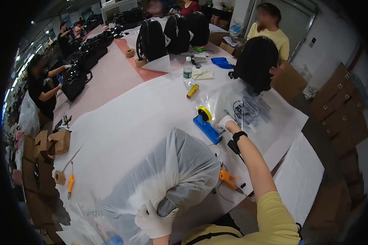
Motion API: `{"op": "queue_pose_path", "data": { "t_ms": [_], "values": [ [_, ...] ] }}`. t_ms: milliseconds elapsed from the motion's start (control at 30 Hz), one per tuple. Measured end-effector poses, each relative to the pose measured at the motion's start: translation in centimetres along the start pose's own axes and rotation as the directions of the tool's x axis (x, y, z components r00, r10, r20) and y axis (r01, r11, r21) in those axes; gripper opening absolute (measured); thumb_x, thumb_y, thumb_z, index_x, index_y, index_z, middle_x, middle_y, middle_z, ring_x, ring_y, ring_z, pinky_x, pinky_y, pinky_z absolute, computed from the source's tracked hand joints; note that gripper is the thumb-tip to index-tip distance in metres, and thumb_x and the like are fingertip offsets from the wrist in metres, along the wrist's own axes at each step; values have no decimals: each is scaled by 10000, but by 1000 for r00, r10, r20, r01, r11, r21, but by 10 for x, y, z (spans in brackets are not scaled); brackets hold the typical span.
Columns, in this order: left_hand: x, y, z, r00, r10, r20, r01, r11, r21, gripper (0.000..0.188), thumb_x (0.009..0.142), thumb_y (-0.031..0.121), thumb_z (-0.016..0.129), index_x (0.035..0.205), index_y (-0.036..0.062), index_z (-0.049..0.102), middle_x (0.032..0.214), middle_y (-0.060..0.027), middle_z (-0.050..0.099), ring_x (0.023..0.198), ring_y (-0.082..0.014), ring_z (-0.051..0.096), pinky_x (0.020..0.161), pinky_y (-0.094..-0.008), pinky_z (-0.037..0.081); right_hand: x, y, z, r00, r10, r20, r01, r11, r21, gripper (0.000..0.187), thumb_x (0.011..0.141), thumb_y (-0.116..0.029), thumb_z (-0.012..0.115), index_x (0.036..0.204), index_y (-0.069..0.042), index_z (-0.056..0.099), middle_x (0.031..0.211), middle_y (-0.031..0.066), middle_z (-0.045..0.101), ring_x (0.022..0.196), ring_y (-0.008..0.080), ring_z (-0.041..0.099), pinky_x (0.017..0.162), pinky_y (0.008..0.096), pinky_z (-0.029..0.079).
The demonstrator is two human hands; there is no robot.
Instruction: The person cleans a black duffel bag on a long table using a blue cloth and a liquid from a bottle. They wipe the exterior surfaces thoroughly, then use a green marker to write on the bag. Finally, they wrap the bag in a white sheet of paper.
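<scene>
A frosted plastic bag (167, 163) lies on the table in front of me, with a dark, bulky item showing through it. My left hand (155, 220), in a white glove, is closed on the near end of the bag, where folds gather. Further off, my right hand (226, 122) is stretched out beside a blue tape dispenser (207, 129) that carries a yellow tape roll (204, 113). That hand wears a white glove too, and its fingers look curled at the dispenser's edge. What they hold is too small to make out.
Orange air guns (229, 178) lie right and far left. Beyond the dispenser are a clear printed bag (245, 110), a yellow box cutter (192, 91) and a water bottle (187, 69). A co-worker (270, 24) handles a black backpack (256, 63). Cartons (339, 102) stack at right.
</scene>
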State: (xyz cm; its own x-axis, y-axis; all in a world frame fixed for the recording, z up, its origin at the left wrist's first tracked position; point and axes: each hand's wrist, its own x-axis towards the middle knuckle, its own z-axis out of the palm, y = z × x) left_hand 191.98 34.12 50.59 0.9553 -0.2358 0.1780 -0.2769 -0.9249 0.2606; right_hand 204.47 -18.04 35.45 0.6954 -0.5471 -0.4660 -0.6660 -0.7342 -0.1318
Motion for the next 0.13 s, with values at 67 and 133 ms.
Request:
{"op": "queue_pose_path", "data": {
  "t_ms": [67, 133],
  "values": [
    [1, 1, -1, 1000, -13, 22, 13, 1000, -1, 999, 382, 456, 867, 1241, 69, 533, 1047, -136, 577, 934, -346, 533, 790, -456, 414, 2, 6, 4, 997, 4, -72, 7, 988, 154, 550, 725, -449, 728, 1037, 0, 672, 1044, 226, 651, 974, 334, 630, 841, 358, 483],
    [1, -8, 7, 1000, -21, 4, 21, 1000, -14, 1013, 391, 470, 861, 1263, 79, 526, 1076, -126, 570, 965, -338, 521, 823, -445, 403, 3, 2, 4, 994, 5, -112, 22, 971, 237, 560, 699, -408, 771, 1040, 25, 666, 1033, 233, 655, 961, 316, 641, 839, 356, 483]
  ]
}}
